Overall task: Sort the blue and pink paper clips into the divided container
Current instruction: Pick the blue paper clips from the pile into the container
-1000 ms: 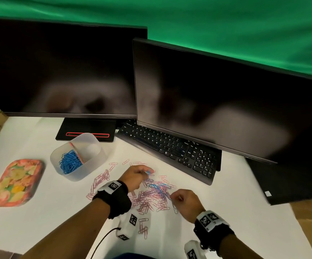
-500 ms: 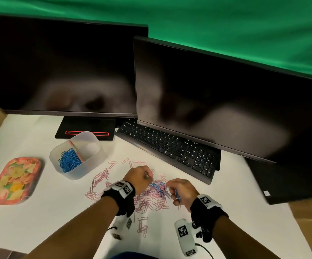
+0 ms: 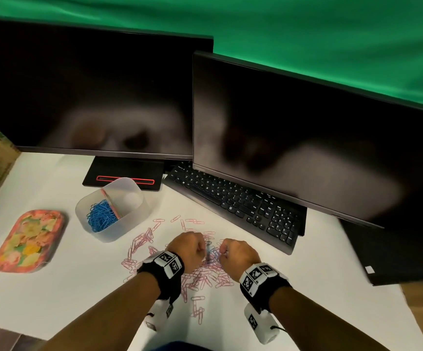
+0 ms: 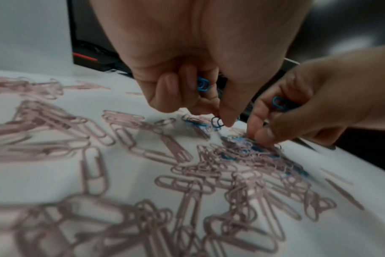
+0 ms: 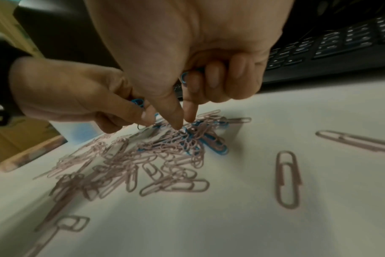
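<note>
A loose heap of pink paper clips (image 3: 200, 277) with a few blue paper clips (image 5: 218, 147) mixed in lies on the white table. My left hand (image 3: 200, 249) holds blue clips (image 4: 202, 84) in its curled fingers and pinches another clip (image 4: 218, 121) between thumb and forefinger. My right hand (image 3: 224, 252) sits close beside it, with a blue clip (image 5: 184, 78) tucked in its curled fingers and its thumb and forefinger (image 5: 190, 118) down in the heap. The translucent divided container (image 3: 139, 211) stands to the far left, with blue clips (image 3: 101, 216) in its left compartment.
A black keyboard (image 3: 243, 206) lies just beyond the heap, under the right monitor (image 3: 306, 138). A left monitor's stand (image 3: 124, 173) sits behind the container. A patterned tray (image 3: 30, 239) lies at the far left. Single pink clips (image 5: 287, 177) are scattered around the heap.
My right hand has moved forward and left into the middle of the heap, close to my left hand. My left hand stays over the heap, still holding blue clips.
</note>
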Tool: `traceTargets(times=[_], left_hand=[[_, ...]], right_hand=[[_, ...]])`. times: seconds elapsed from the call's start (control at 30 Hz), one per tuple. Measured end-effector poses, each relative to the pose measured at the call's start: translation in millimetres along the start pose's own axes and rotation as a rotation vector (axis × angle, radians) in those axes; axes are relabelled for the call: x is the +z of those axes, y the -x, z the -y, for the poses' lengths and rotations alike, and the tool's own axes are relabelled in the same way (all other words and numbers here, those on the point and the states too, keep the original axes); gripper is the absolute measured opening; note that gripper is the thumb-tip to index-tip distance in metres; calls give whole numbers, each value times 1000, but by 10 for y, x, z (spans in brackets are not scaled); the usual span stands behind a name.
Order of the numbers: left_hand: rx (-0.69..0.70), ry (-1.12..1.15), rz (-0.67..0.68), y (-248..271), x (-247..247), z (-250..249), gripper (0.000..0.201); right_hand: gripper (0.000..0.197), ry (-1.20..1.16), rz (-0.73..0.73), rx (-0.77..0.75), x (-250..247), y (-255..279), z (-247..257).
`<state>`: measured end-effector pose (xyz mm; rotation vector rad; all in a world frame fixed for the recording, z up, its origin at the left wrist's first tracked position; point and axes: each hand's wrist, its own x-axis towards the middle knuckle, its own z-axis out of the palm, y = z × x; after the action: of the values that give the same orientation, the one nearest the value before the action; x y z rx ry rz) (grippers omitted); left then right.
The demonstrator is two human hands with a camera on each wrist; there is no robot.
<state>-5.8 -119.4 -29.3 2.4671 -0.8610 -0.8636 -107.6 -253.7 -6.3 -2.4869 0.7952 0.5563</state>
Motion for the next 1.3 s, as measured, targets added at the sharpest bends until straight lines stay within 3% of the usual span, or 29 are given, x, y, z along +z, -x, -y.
traceTargets(times=[0.17,0.3,0.4,0.57,0.77,0.9,1.17,1.3], left_hand=[[-49,306,-74,86,-53,101,20],[-97,392,-90,145,-104,156,11],[-126,455,-39,166,-109,189,10],[-188,607,-22,229,-177,231,14],[-224,820,12,311,-303,236,14],[-246,1096,28,363,-380,213,20],[-297,1624,-2,568,-690,331,18],[-346,1779,-141,720,-980,528,26]], right_hand=[[27,142,60,18,10,-79,141],[27,107,95,93,16,-136,188],[16,2,100,58,28,-129,125],[9,-400,63,17,48,-86,12],[21,-1145,229,155,-55,-31,18],[17,-1382,272,108,-139,19,173],[6,-1464,364,47,-222,-45,782],[17,-1370,428,15,-234,-92,1275]])
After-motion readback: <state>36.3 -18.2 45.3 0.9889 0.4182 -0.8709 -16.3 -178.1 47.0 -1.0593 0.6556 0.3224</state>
